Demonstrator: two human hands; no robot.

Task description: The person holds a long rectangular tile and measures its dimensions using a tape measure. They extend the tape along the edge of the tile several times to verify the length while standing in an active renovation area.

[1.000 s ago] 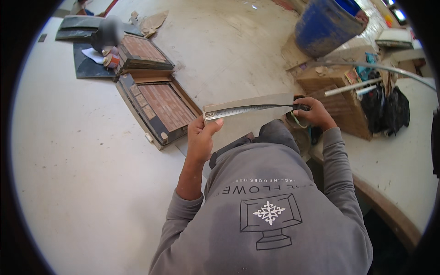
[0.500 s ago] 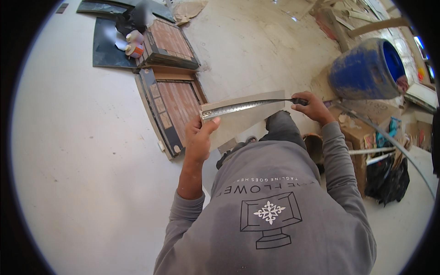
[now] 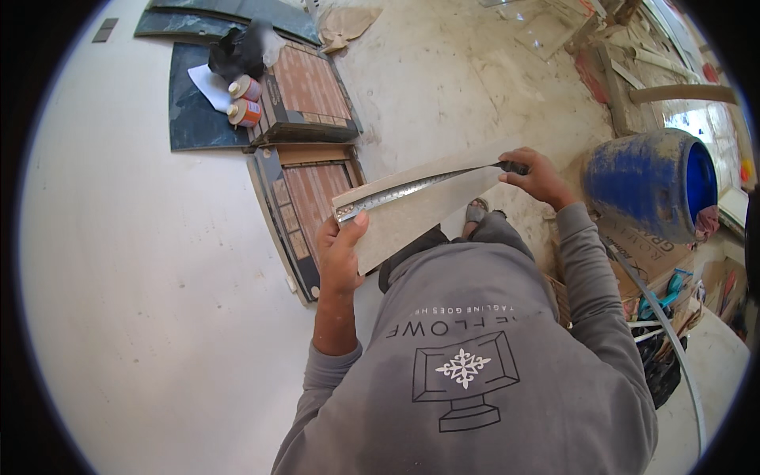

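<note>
A beige tile piece (image 3: 431, 212) slants across the space in front of my body. My left hand (image 3: 339, 257) grips its left end, with the thumb pressing the riveted end of a metal measuring tape (image 3: 400, 190) against the tile. The tape runs along the tile's upper part and turns edge-on toward the right. At that side my right hand (image 3: 542, 176) is closed around the dark tape case (image 3: 514, 167), mostly hidden by the fingers.
Boxes of wood-patterned tiles (image 3: 317, 202) lie at the left, with two bottles (image 3: 245, 112) and a black bag (image 3: 236, 54) close by. To the right lies a dirty blue barrel (image 3: 633, 178), near cardboard (image 3: 645, 249) and a long grey strip (image 3: 669, 332).
My view has shifted, so the boxes sit lower and the barrel farther right. The tile's left end has moved slightly left. Both hands keep their holds.
</note>
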